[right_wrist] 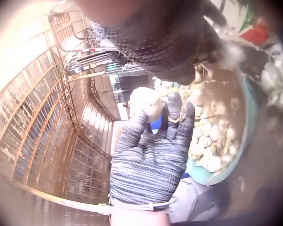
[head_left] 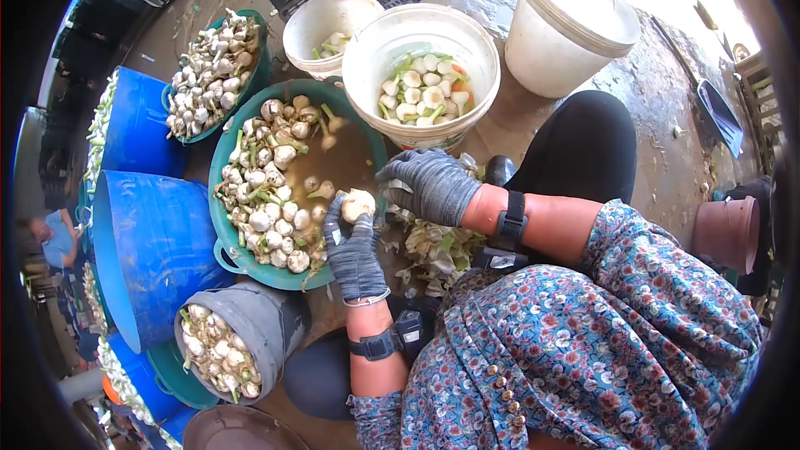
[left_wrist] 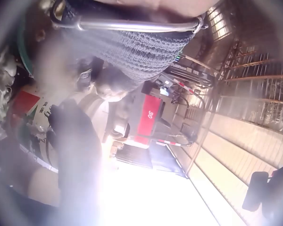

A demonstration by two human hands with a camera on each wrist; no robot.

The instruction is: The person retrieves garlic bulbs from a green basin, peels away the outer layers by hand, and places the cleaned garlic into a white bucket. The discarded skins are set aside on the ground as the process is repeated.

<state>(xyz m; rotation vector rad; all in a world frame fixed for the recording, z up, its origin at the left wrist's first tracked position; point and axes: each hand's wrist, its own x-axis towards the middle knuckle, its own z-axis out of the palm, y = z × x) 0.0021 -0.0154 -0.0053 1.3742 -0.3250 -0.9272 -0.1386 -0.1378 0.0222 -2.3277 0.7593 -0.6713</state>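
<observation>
The left glove (head_left: 357, 265) and right glove (head_left: 440, 187) are streaked grey, the bulb (head_left: 358, 203) creamy white. The tub (head_left: 268, 275) is green, its water (head_left: 343, 158) brown, the bucket (head_left: 417, 29) white, the barrel (head_left: 154, 258) blue, the pail (head_left: 283, 329) grey; the dress (head_left: 567, 317) blue, flowered red and white.

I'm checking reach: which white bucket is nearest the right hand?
The middle white bucket, with many pale bulbs inside; it stands just beyond the right hand, while the smaller bucket and far-right bucket are farther away.
</observation>
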